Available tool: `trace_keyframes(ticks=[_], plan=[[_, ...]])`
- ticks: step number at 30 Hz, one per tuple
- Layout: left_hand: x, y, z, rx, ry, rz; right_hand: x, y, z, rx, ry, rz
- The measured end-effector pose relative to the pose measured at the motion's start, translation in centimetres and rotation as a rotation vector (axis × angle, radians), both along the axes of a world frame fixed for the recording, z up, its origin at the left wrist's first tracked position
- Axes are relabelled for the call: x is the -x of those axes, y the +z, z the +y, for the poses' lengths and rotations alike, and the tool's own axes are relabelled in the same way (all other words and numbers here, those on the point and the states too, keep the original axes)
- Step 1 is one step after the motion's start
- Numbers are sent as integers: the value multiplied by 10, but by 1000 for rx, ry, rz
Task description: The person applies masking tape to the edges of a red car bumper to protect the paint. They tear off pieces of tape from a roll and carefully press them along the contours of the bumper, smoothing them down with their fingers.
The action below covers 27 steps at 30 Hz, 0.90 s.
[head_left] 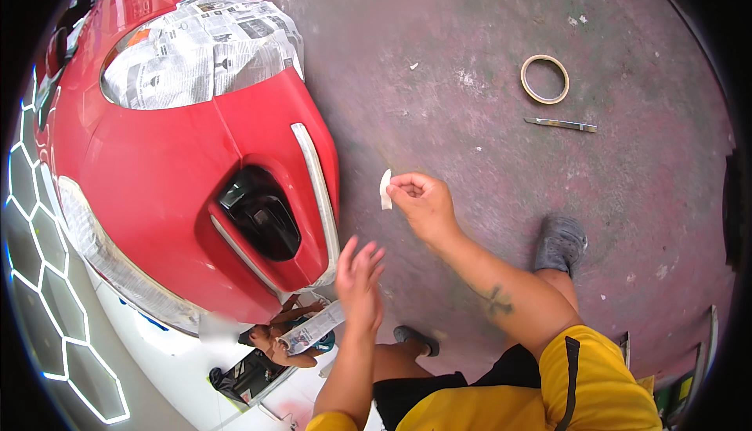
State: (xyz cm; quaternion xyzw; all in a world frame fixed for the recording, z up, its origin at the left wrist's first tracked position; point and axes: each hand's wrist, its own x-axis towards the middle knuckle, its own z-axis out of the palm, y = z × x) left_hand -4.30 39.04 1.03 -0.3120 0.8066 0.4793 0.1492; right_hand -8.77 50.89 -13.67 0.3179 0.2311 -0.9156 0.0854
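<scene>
My right hand [423,205] pinches a short piece of pale masking tape [385,189] between thumb and fingers, held up just right of a red car bumper [172,188]. My left hand [359,280] is open with fingers spread, hovering near the bumper's lower edge and holding nothing. The bumper has a silver trim strip [317,188] beside a black fog-light recess [260,213]. Its headlight opening is covered with taped newspaper [200,51].
A roll of masking tape [545,79] and a utility knife [561,124] lie on the reddish concrete floor [470,55] at the upper right. Another person [278,345] crouches below the bumper with newspaper. My feet in grey shoes [561,244] stand on the floor.
</scene>
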Motion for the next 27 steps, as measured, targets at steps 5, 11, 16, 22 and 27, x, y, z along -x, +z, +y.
trace_keyframes(ticks=[5, 11, 16, 22, 27], plan=[[-69, 176, -126, 738, -356, 112, 63, -24, -38, -306, -59, 54], [-100, 200, -191, 870, -459, 78, 143, -26, -93, -435, 30, 141], [-69, 190, -222, 787, -477, 99, 167, -57, -95, -570, 88, 67], [-97, 199, -256, 761, -427, 113, 171, -23, -112, -691, 69, 45], [-76, 194, -262, 743, -456, 74, 171, -35, -105, -649, 51, -31]])
